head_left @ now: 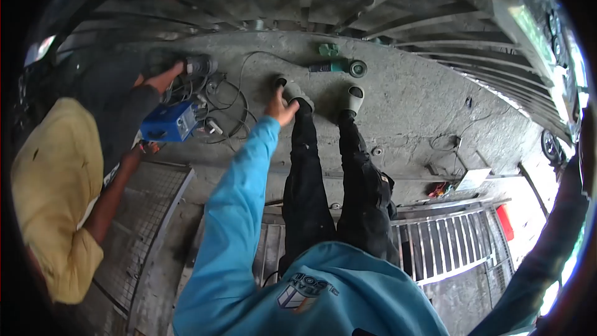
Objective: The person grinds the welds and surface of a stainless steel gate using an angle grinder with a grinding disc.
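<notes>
My left hand (283,111) reaches forward in a light blue sleeve, holding nothing I can see. Its thumb and fingers are apart, and it hovers in front of my left shoe (298,94). Beyond my feet, a green angle grinder (329,67) lies on the concrete floor, its round head pointing right and its cord running left. A small green object (328,50) sits just behind it. On the right side a dark sleeve (541,261) reaches out to the frame's edge, and my right hand is out of sight.
At left, a person in a tan shirt (59,193) has hands near a blue box-shaped machine (168,122) and tangled cables (233,109). Metal bars (460,40) border the floor at the far side. A slatted metal frame (444,239) lies at lower right, near a white panel (474,178).
</notes>
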The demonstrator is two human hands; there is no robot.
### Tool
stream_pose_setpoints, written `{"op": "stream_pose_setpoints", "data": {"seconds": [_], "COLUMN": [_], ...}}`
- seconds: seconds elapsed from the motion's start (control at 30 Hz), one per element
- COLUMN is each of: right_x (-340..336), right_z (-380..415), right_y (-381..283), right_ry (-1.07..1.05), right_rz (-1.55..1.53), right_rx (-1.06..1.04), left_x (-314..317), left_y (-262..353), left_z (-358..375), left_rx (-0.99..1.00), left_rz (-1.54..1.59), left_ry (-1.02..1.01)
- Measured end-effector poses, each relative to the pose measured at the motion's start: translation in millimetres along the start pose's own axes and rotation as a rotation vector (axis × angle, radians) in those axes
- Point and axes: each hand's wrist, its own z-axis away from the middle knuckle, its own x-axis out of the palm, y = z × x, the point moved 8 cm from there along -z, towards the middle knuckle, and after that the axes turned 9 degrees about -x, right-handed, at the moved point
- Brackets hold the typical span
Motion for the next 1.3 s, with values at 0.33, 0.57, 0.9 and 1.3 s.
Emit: {"op": "stream_pose_setpoints", "data": {"seconds": [0.33,0.57,0.9,1.3], "right_x": [65.7,128.5,197.1,212.7], "right_z": [78.8,110.3,160.1,211.7], "right_y": [-94.2,-183.8,-307.1,-395.3], "right_ry": [0.034,0.026,-0.019,-0.053], "right_rz": [-0.214,-0.361,-0.628,-0.889], "right_rx": [0.101,0.177,0.257,0.367], "left_x": [-50.2,-34.6,-37.8,-26.2], "left_y": [58.0,50.9,48.7,54.1], "left_z": [-167.9,-221.9,-241.5,-249.5], "left_rx": [-0.122,-0.143,-0.151,-0.140], "left_rz": [-0.369,-0.495,-0.557,-0.537], "left_ry": [0.131,0.177,0.292,0.289]}}
